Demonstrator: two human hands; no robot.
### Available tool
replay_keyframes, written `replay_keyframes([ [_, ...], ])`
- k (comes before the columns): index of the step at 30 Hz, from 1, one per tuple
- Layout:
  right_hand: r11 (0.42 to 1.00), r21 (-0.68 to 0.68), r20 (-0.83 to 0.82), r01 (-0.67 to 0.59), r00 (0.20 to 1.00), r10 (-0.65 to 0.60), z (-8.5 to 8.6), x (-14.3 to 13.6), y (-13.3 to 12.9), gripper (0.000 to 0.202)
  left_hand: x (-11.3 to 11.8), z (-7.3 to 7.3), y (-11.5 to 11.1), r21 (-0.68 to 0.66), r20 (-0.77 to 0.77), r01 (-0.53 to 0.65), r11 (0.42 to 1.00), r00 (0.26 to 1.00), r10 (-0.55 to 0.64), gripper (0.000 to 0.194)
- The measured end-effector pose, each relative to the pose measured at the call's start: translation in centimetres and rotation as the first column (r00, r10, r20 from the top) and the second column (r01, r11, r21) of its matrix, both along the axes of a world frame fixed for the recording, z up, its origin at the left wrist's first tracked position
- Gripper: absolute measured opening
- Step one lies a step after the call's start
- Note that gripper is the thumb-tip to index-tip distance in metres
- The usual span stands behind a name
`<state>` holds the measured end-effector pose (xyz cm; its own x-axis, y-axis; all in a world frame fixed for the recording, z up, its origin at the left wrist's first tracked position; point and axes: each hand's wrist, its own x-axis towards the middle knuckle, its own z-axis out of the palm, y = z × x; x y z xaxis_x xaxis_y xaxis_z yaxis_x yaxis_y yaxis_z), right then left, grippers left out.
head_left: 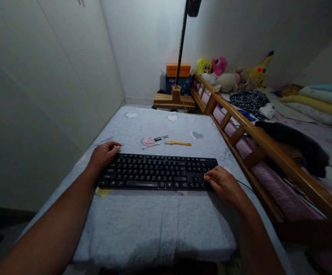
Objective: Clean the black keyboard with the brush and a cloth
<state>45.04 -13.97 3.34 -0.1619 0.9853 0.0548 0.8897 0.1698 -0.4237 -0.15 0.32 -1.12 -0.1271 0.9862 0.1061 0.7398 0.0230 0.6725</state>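
Note:
A black keyboard (154, 172) lies across the cloth-covered table, its cable leaving at the right. My left hand (104, 152) rests at the keyboard's upper left corner, fingers curled around its edge. At the right end, over the number keys, my right hand (220, 179) pinches a small tan piece, perhaps cloth or sponge, against the keys. Beyond the keyboard lies a yellow-handled brush (178, 143). To its left are a thin black-and-metal tool (160, 138) and some cotton swabs (151, 146).
The table's patterned cloth (154, 221) reaches toward me. A wooden bed rail (240, 124) runs along the right side, with bedding and plush toys behind it. Past the far edge stand a wooden base (174, 100) with a black pole and stacked boxes (178, 70).

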Motion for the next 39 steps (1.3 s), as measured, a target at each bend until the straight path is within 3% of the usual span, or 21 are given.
replay_keyframes([
  [11, 1.000, 0.011, -0.029, 0.006, 1.000, -0.005, 0.3, -0.3, -1.6, 0.020, 0.1, 0.3, -0.1, -0.001, 0.016, 0.002, 1.000, 1.000, -0.002, 0.046],
  [23, 0.996, -0.079, -0.019, -0.028, 0.999, 0.027, 1.2, -0.5, -2.6, 0.020, 0.1, 0.2, 0.0, 0.008, -0.004, -0.001, 1.000, 1.000, 0.001, 0.046],
  [39, 0.997, 0.070, -0.121, -0.033, 0.992, 0.041, 0.2, -3.5, -2.0, 0.019, 0.1, 0.2, 0.0, -0.003, 0.003, -0.006, 1.000, 1.000, 0.006, 0.045],
])
